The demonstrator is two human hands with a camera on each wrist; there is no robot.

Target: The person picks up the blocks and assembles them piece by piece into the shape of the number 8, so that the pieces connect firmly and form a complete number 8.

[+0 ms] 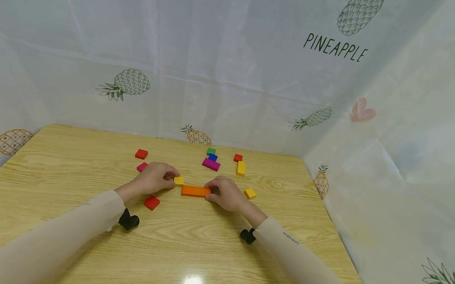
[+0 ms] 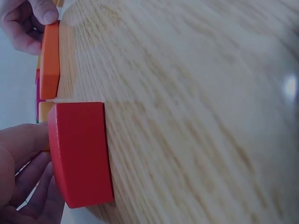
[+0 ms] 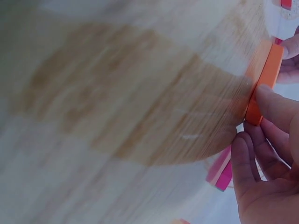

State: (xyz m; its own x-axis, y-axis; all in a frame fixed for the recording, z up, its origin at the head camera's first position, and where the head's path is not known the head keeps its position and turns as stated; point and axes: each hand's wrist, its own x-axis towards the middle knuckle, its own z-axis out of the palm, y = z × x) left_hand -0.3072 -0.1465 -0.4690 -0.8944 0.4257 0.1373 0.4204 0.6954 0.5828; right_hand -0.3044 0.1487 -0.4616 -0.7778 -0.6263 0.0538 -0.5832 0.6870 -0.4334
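Woodgrain table (image 1: 170,247), left hand (image 1: 155,177) around squarish yellow block (image 1: 179,181), right hand (image 1: 228,194) around orange bar (image 1: 194,192)

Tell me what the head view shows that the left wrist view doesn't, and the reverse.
Only the head view: the printed pineapples and the person's beige sleeves.

Only the left wrist view: the red block covering part of the yellow block; from the head, these two appear apart.

Both: those two blocks, the left hand, the right hand holding the orange block, and the wooden table.
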